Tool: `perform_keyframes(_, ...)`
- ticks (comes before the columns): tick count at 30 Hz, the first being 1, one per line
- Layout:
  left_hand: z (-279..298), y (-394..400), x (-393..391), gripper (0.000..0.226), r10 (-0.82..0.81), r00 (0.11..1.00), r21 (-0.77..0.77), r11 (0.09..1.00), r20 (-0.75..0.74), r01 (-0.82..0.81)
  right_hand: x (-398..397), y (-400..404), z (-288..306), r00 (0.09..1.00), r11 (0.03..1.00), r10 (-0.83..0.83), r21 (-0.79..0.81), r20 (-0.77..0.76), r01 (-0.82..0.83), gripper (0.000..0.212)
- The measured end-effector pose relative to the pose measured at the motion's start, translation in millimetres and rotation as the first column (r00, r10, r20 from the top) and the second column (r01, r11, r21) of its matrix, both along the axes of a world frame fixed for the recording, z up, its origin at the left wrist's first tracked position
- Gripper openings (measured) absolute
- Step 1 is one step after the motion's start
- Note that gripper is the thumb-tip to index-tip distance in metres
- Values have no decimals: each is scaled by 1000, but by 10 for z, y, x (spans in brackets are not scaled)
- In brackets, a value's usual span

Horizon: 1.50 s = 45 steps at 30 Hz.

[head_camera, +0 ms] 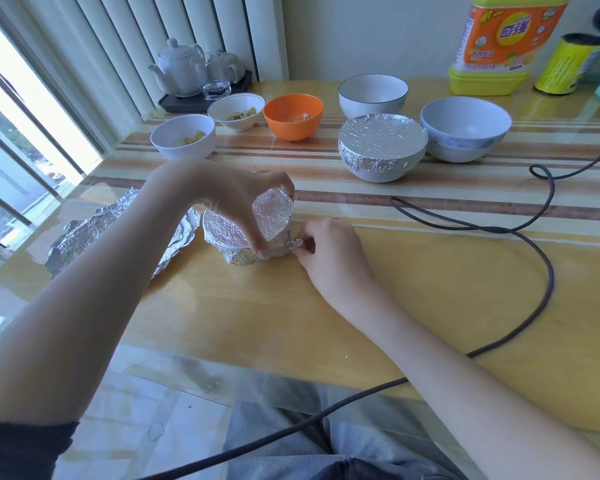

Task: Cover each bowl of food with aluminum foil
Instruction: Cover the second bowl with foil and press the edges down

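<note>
Far left: loose foil sheet [115,233] crumpled on the table [430,289], its near edge touching the bowl being wrapped. Beside it, at centre, that bowl [243,230], foil already over top and sides. Left hand [236,202] arched over it from above, fingers curled down round the rim, thumb at the far edge. Right hand [326,251] just right of the bowl, fingertips pinching a foil flap at its lower right side. Likely next: flap pressed inward, toward the left hand; right hand nearer for that.

Back row, left to right: white bowl [183,137] with yellow food, uncovered; smaller white bowl [236,111] with food, uncovered; orange bowl [293,116] with a little food, uncovered; dark-rimmed bowl [373,95], contents not visible; covered bowl [382,147], foil tight; grey bowl [465,128], seemingly empty. Several left to cover.
</note>
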State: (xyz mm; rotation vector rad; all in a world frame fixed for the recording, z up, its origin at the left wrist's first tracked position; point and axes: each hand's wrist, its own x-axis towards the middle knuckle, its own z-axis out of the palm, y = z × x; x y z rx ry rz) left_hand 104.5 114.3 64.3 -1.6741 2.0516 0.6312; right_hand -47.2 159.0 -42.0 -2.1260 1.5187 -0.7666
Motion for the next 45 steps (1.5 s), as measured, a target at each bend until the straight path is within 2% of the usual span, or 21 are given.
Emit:
perform_keyframes(6,-30,8,-18,102,17,1000,-26,1000,-3,-17,-65,66,126,983,998,30,-50,-180,-40,12)
perform_keyframes(10,-50,22,-25,99,-15,1000,-90,996,-27,12,-236,-60,103,949,993,-86,-102,-303,57,19)
perform_keyframes(12,-68,16,-12,98,-14,999,-75,997,-30,12,-290,-152,97,940,985,-143,-138,-310,104,23)
perform_keyframes(14,-79,11,19,97,1,1000,-52,999,1,-1,-298,-198,122,942,986,-129,-145,-309,87,26)
perform_keyframes(17,-66,19,68,114,50,998,-36,998,39,-48,-293,-215,104,922,988,-69,-154,-382,10,44)
perform_keyframes(18,-55,26,75,120,63,997,-31,998,42,-62,-285,-190,86,932,983,-63,-184,-357,-4,51)
perform_keyframes(19,-52,28,84,125,73,997,-28,997,41,-72,-262,-142,68,963,977,-63,-215,-263,5,56)
perform_keyframes(21,-43,34,87,132,92,995,-22,996,32,-91,-158,27,68,995,984,-82,-155,63,91,56)
perform_keyframes(23,-36,40,93,141,105,994,-13,994,29,-104,-29,207,80,921,980,-171,159,351,122,47)
perform_keyframes(25,-26,51,133,149,106,994,1,994,-13,-106,92,315,36,823,895,-299,440,484,66,41)
perform_keyframes(28,-5,61,244,151,89,992,-25,995,-91,-91,124,289,49,713,835,-413,549,567,47,28)
perform_keyframes(31,-60,91,250,132,29,999,-28,999,-30,-30,116,182,153,520,725,-533,677,667,-126,10)
perform_keyframes(34,-155,113,195,114,60,998,-18,998,-32,-60,143,98,261,365,593,-637,735,678,-329,5)
perform_keyframes(37,-177,116,189,106,79,996,-41,996,-42,-81,153,77,261,263,550,-699,735,665,-398,17)
perform_keyframes(40,-169,104,191,107,74,997,-40,996,-24,-75,145,80,232,230,562,-703,724,673,-399,26)
perform_keyframes(45,-165,86,188,108,66,998,-47,997,-18,-66,96,22,241,285,567,-674,724,682,-393,11)
